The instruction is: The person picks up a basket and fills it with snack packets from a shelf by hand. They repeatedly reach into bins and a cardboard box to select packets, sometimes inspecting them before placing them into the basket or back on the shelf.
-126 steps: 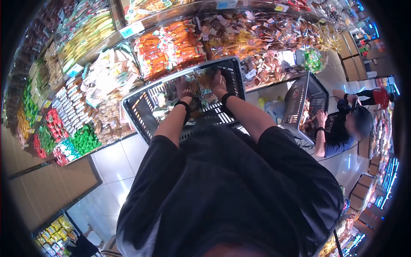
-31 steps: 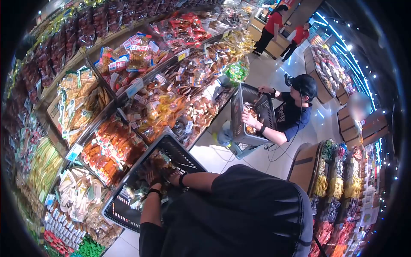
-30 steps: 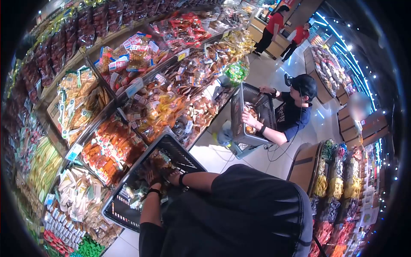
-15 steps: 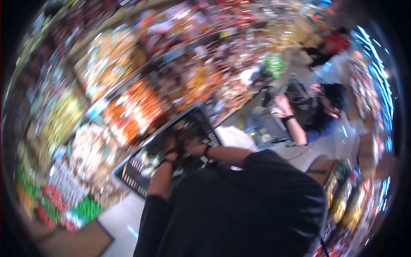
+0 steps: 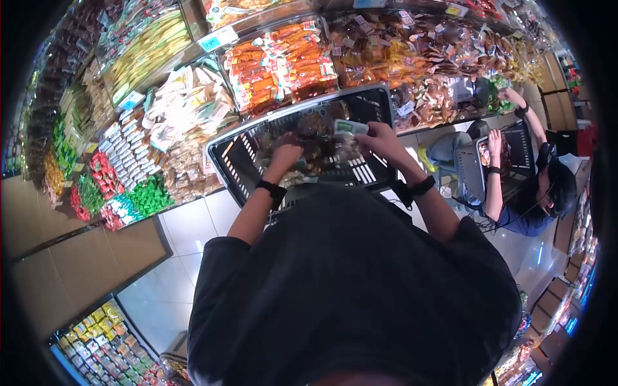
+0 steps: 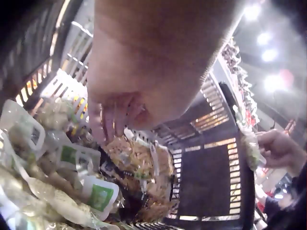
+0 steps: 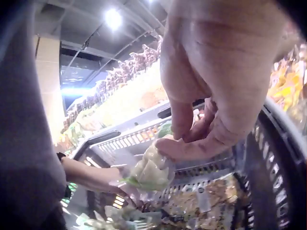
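Note:
In the head view a black slotted shopping basket (image 5: 235,164) lies before me, partly filled with clear food packs. My right hand (image 5: 383,140) pinches a small clear packet (image 7: 152,166) between thumb and fingers, over the basket's right side. Pale pieces and a bit of green show through its film, and a white and green label sits at one end. My left hand (image 5: 286,153) reaches down into the basket, fingers pointing at the packs. Under it, the left wrist view has brownish packs (image 6: 132,158) and, to the left, pale packs with green labels (image 6: 100,195).
Past the basket's far rim, a sloped display holds orange packets (image 5: 277,64), white packets (image 5: 187,106) and small green packets (image 5: 149,194). At the right another person (image 5: 524,206) leans over a second basket (image 5: 473,170), one arm stretched towards the display.
My right hand has risen from deep in the basket and now holds the small packet. The head view has swung back towards the display. The other person's arm has stretched out to green packets.

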Demonstrator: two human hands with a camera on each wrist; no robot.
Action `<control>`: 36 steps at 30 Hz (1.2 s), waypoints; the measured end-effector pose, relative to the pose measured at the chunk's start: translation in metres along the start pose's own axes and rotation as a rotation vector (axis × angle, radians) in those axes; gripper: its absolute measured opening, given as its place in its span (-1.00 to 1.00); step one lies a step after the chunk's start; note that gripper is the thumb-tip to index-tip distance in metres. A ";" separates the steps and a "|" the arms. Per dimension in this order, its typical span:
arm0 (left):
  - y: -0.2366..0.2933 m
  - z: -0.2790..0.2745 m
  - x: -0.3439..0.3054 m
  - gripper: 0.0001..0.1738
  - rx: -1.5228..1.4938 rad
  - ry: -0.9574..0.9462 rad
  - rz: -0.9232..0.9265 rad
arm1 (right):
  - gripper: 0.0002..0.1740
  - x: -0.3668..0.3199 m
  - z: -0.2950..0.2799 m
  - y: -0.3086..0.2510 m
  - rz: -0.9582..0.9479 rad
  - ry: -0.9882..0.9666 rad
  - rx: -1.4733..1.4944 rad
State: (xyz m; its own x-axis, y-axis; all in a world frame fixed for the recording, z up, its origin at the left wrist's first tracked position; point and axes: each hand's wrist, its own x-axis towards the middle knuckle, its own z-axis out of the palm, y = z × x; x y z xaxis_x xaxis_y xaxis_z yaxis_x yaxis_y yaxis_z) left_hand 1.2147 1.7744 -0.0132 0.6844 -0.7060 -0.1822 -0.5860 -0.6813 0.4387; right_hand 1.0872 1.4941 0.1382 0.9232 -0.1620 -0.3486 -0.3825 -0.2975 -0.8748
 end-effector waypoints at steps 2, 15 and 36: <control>0.011 -0.033 -0.031 -0.65 -0.341 0.082 -0.437 | -0.78 0.009 0.019 -0.014 0.098 -0.131 0.263; 0.048 -0.098 -0.175 -0.79 -0.480 0.849 -0.516 | -0.63 0.066 0.122 0.051 -0.121 -0.354 -0.695; -0.008 -0.056 -0.159 -0.52 -0.309 0.964 -0.688 | -0.37 0.140 0.149 0.107 -0.120 -0.056 -0.959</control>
State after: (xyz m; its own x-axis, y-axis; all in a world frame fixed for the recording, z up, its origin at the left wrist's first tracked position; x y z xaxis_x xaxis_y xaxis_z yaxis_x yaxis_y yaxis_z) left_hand 1.1349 1.9032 0.0618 0.9287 0.3054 0.2103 0.0627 -0.6883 0.7227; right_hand 1.1814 1.5798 -0.0551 0.9490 -0.0426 -0.3124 -0.1310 -0.9545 -0.2678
